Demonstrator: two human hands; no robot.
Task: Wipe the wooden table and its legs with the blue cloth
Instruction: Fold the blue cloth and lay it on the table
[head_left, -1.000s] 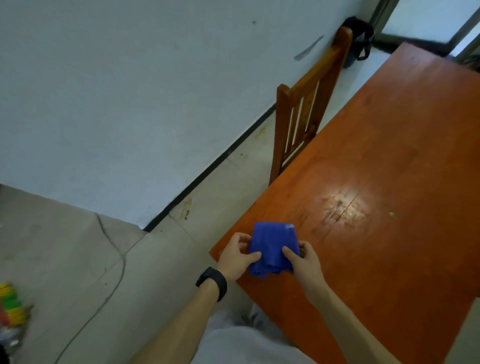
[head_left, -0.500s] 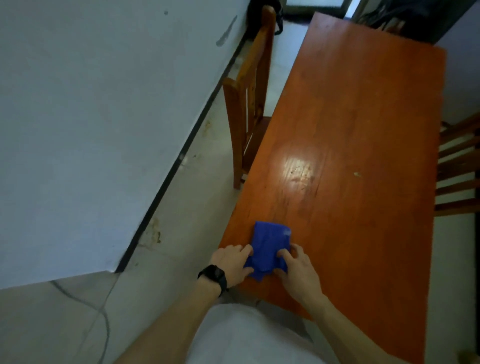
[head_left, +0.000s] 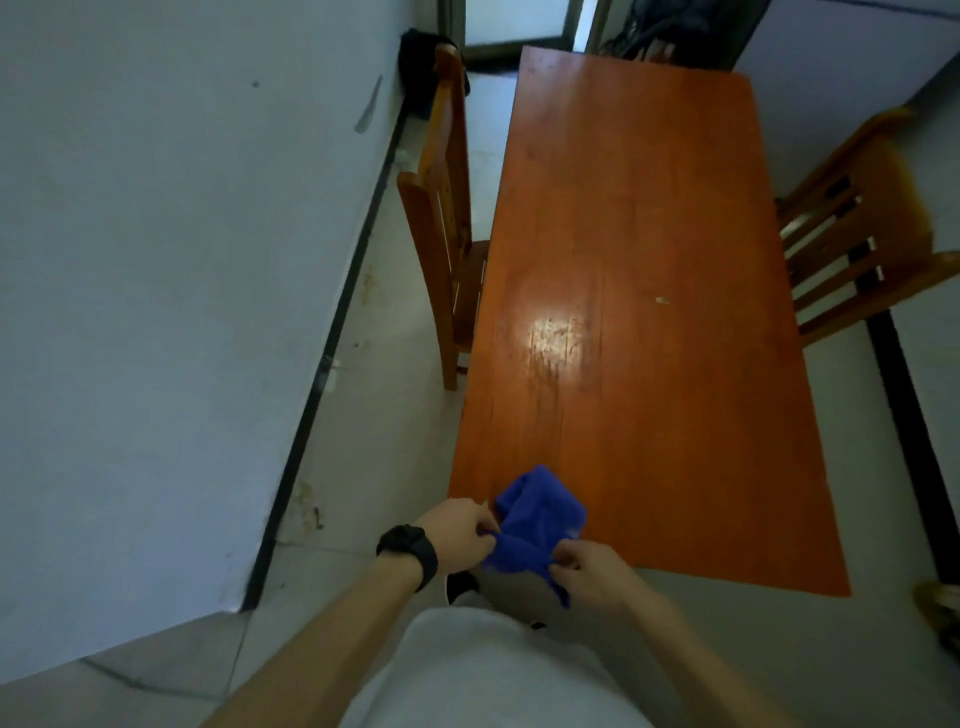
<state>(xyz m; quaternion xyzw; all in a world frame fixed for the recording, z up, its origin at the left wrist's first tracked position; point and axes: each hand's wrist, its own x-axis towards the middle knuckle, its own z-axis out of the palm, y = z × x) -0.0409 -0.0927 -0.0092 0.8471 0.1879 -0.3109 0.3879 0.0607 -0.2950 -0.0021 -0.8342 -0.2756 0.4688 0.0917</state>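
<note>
While both hands are busy with the blue cloth (head_left: 537, 512) itself and not with rubbing, the step in hand looks like readying it: folding or regathering it into a pad before a stroke. The left hand (head_left: 460, 535), with a black wristband (head_left: 410, 551) at the wrist, pinches the cloth's left edge between thumb and curled fingers. The right hand (head_left: 592, 571) grips its lower right part, fingers curled round a fold whose tail hangs below the fist. The cloth is bunched between them at the near left corner of the wooden table (head_left: 649, 441), its upper half over the tabletop and its lower half past the near edge. Whether it rests on the wood or is held just above it I cannot tell. I judge the wiping to be at or near its start: the top shows a scuffed shiny patch (head_left: 558, 332) midway along and a small pale speck (head_left: 662, 300) beyond it, and the legs are out of sight beneath the top. The next move, as I read it, calls for one hand to flatten the cloth onto the corner and sweep it along the board towards the far end. A slatted chair (head_left: 441, 218) tucked against the left side and another chair (head_left: 852, 249) at the right would hem in later work on the legs.
</note>
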